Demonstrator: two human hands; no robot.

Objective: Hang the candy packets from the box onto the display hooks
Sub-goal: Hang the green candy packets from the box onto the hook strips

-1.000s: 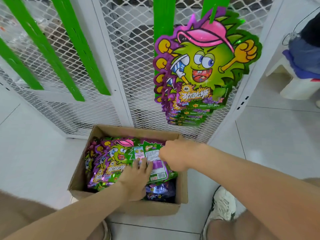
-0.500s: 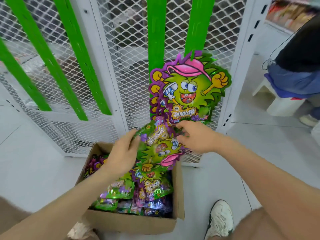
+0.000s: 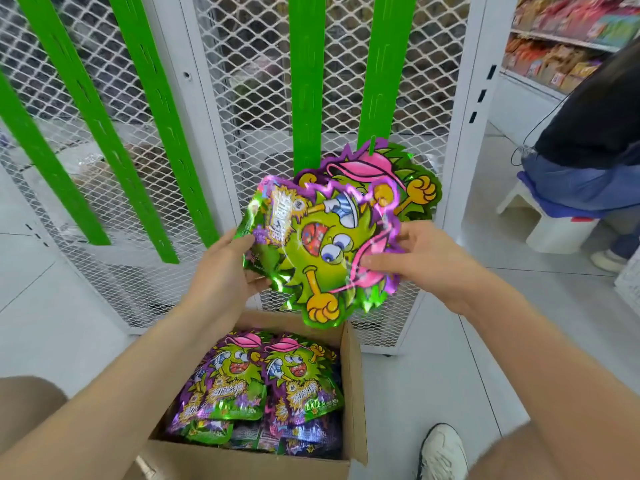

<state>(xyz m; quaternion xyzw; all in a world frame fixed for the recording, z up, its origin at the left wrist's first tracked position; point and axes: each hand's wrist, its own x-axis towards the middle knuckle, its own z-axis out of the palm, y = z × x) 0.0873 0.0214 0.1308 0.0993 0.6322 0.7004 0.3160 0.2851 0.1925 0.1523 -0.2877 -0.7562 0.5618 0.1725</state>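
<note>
Before the white mesh display rack (image 3: 242, 98), the left hand (image 3: 221, 271) holds a candy packet (image 3: 318, 244), its grip closed round the packet's left edge. The packet is tilted and raised above the open cardboard box (image 3: 355, 393), which holds further packets (image 3: 263, 382). The right hand (image 3: 419, 261) pinches the packet's right edge. Just behind, a hung packet (image 3: 415, 181) dangles from a green hook strip (image 3: 384, 64).

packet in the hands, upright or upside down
Not upright, nearly upside down: the held packet has its pink cap low by the right hand, logo up by the left hand.
</note>
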